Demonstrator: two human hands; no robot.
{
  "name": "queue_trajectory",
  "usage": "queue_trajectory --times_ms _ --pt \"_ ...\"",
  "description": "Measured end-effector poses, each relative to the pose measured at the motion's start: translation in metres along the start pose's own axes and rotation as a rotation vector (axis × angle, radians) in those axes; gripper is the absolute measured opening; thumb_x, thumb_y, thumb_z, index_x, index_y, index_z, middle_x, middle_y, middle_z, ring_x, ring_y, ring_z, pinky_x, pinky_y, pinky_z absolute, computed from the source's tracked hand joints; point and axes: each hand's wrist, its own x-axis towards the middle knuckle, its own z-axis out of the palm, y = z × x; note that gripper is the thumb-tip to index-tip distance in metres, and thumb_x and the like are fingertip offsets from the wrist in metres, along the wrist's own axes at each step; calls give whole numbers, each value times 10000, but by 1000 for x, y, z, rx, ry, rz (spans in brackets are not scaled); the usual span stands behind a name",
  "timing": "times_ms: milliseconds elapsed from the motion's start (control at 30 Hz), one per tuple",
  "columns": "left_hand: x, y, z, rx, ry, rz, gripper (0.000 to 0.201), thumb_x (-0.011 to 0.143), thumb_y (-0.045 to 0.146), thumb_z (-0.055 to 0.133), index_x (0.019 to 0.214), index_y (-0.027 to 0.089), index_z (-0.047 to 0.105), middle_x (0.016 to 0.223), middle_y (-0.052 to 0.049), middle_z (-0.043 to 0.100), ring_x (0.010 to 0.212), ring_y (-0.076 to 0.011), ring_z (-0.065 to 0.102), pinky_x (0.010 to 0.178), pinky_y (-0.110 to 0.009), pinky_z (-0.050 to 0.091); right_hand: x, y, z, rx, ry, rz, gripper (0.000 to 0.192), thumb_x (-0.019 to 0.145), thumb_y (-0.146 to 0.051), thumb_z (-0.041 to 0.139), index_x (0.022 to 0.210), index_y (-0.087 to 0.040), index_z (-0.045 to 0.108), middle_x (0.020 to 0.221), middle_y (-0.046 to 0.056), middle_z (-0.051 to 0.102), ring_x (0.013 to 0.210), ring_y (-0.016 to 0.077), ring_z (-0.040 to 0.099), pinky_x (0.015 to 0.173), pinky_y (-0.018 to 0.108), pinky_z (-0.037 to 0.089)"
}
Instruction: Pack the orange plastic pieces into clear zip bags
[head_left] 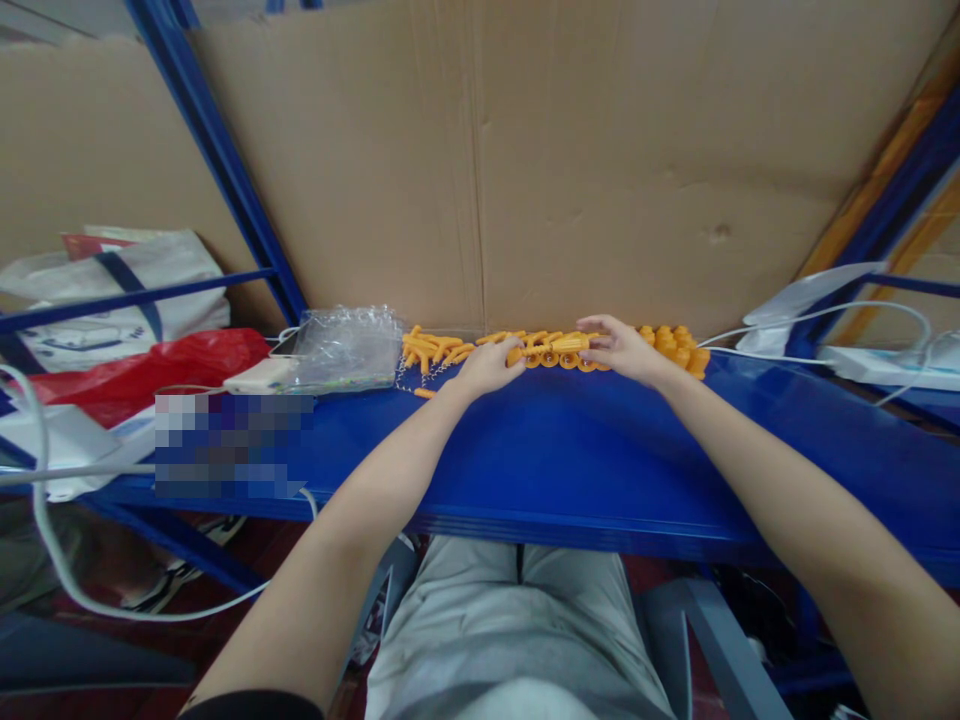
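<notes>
Orange plastic pieces [551,348] — small, bright, tube-and-ring shaped — lay in a row at the blue shelf's [570,450] back edge | your left hand [491,367] pinched one piece | your right hand [622,348] gripped another.

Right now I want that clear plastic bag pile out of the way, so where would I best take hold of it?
Probably the near edge of the clear plastic bag pile, coming from the front with the left hand. It lies flat and floppy on the blue shelf; cardboard blocks the back, orange parts crowd its right.
</notes>
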Motion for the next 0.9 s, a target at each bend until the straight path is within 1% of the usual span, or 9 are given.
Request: queue_trajectory --times_ms 100,200,400,467,567,667,733,800,900 --pt "0 0 0 3 3 3 341 914 317 520 1210 198 643 874 -48 753 849 -212 713 778 -275 498 -3 -6 -5 101 -21 102 370 762 -259 727 1122 -212 654 1145 93 698 997 216 691 868 393 594" --pt "-1 1 -2 54 12 19 311 912 319 525 1168 204 660 957 -65 751 920 -225 708 800 -278 493 -4 -11 -5 116 -16 174 287 765 -245 743 1043 -199 689 1052 84 732 914 206 712 855 392 598" --pt "-2 4 -6 137 6 32 326 919 331 514 1196 215 644 1027 -83 745 978 -258 702 807 -300 493 -5 -17 -6 137 -43 253 188 884 -328 658 1012 -199 702 838 60 758 767 183 722 790 348 597" --pt "-2 5 -5 146 3 42 331 914 335 526 1202 221 642 1018 -78 748 975 -258 703 803 -299 494 -5 -18 -5 125 -34 309 202 933 -365 596 947 -188 693 767 62 744 707 170 714 749 314 591" --pt "-2 6 -3 156 0 62 341 906 341 537 1211 229 642 1012 -72 751 972 -259 705 801 -299 497 -4 -17 -1 118 -27 377 293 965 -424 539 860 -179 661 761 80 739 652 158 695 691 284 579" --pt "-1 5 -1 160 -4 57 352 908 349 529 1219 228 641 1000 -68 753 965 -256 706 803 -302 498 -5 -18 1 179 -79 416 327 976 -462 505 886 -184 650 801 103 746 637 161 688 656 280 571" --pt "-1 5 0 157 -7 45 364 907 357 530 1230 228 636 1002 -65 754 960 -252 707 800 -298 498 -7 -21 -1 252 -134 426 289 983 -445 498 962 -198 647 858 108 752 662 163 695 655 277 565" --pt "0 3 0 148 -3 36 374 905 366 538 1241 228 629 1013 -64 755 958 -246 706 791 -289 495 -9 -24 -3 318 -182 433 213 971 -376 544 1086 -212 616 943 104 755 704 162 706 669 273 562" --pt "0 1 1 125 15 38 363 913 380 542 1229 225 629 1009 -65 756 945 -239 708 779 -279 491 -10 -28 -5 353 -188 432 307 915 -223 630 1209 -208 541 1003 93 752 715 145 707 679 258 556"
